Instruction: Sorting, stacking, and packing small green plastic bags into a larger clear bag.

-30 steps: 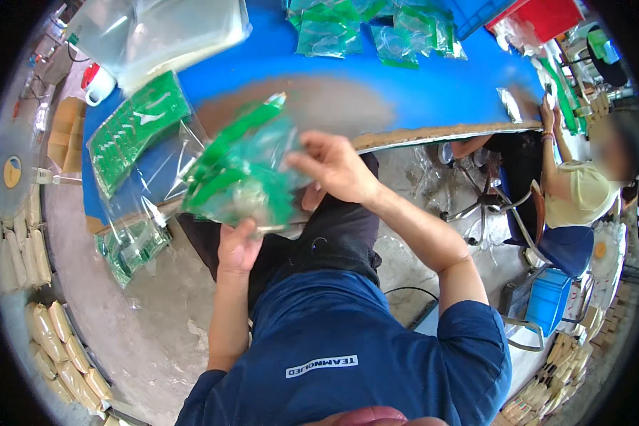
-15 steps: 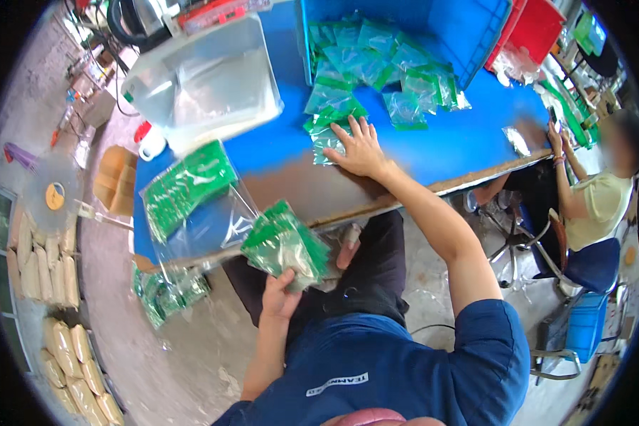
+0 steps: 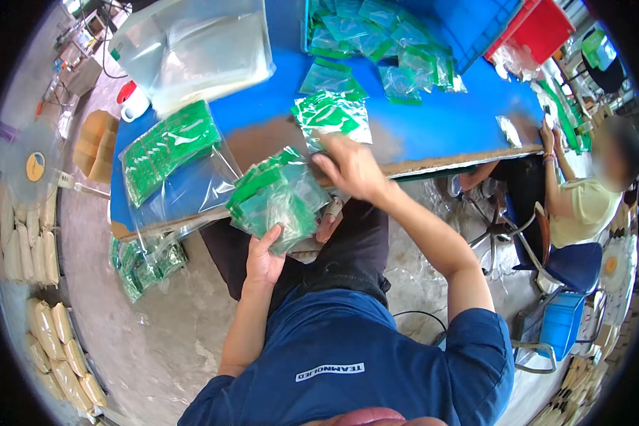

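My left hand (image 3: 264,257) grips a fanned stack of small flat packets (image 3: 277,202), clear plastic with green bands, over my lap in front of the table edge. Beyond it and to the right, my right hand (image 3: 356,169), somewhat blurred, pinches the near edge of one shiny green-and-clear packet (image 3: 334,113) above the table. Its fingertips are partly hidden behind the hand. More loose packets (image 3: 326,77) lie just past it, spilling from a blue crate (image 3: 468,28) tipped toward me. To the left, a large clear bag (image 3: 170,153) holds neat rows of the green packets.
A translucent bin (image 3: 263,60) with clear plastic sheets stands at the back left of the blue table (image 3: 238,85), beside a red-and-white cup (image 3: 133,103). Below the table's left corner hangs another bag of packets (image 3: 149,266). A seated co-worker (image 3: 582,206) is at the right.
My right hand has drawn back toward me from lying spread on the packets, and now lifts one. The stack in my left hand has fanned out more. The whole view has shifted slightly.
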`<state>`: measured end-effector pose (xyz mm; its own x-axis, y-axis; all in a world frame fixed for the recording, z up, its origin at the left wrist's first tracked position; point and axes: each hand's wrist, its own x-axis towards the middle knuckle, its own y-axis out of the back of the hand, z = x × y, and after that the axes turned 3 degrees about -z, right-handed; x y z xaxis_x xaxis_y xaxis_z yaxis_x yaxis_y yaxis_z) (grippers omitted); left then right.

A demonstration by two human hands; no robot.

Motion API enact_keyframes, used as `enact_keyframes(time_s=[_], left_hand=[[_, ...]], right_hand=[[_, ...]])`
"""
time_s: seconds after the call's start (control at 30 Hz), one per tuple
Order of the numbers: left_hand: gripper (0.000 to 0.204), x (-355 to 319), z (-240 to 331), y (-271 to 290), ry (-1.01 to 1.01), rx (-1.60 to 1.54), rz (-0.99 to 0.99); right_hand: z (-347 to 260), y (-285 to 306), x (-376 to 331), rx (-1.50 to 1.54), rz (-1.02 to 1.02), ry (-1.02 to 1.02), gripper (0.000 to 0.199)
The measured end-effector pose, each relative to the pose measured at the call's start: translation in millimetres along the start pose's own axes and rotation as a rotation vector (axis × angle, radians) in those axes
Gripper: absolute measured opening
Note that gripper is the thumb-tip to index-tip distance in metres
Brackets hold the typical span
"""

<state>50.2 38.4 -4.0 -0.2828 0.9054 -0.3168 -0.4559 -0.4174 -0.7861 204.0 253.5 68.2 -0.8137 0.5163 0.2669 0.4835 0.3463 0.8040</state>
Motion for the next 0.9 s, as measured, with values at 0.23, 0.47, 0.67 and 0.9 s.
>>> enact_keyframes(time_s=[0.23,0.47,0.67,0.9], left_hand=[[0.064,-15.3,7.2,55.1,0.003,-0.081,-0.111],[0.069,3.4,-3.4,41.6,0.022,-0.194,-0.261],[0.06,-6.7,-2.3,22.9,0.002,-0.151,-0.137],[0.067,-39.4,11.8,22.4,-0.333,0.332,-0.122]], right_hand=[[0.7,-35.1,-14.7,-0.168,-0.022,0.301,0.056],[-73.9,-36.8,-30.1,1.287,0.26,-0.538,0.016],[-4.4,-21.3,-9.0,-0.188,0.315,-0.118,0.052],[-14.3,-30.8,-37.5,-0.369,-0.07,0.042,0.069]])
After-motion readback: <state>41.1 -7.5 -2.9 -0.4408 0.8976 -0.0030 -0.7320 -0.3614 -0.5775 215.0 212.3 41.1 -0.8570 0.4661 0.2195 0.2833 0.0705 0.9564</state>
